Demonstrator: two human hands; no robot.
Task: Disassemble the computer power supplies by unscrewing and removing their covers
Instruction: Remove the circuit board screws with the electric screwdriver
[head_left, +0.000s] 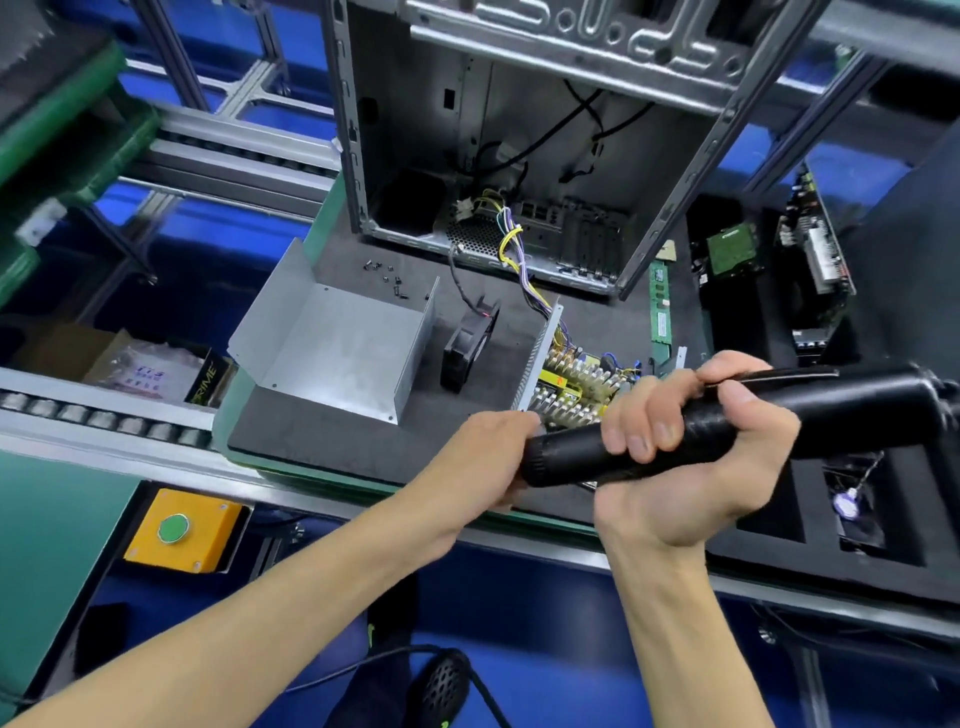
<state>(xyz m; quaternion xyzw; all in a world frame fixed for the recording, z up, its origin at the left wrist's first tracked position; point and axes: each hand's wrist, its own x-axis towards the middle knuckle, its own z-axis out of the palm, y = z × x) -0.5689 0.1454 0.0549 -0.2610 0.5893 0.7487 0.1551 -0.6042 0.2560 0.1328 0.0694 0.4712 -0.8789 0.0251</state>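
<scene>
Here both hands (691, 447) grip the screwdriver (675, 441), seemingly over the mat's (311, 447) edge

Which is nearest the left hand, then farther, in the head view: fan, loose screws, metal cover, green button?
From the left hand:
1. Fan, just above it.
2. Metal cover, up and left.
3. Green button, lower left.
4. Loose screws, beyond the cover.
Two and three are close.

Matt grey metal cover (332, 343), matt black plastic screwdriver (675, 441)
</scene>
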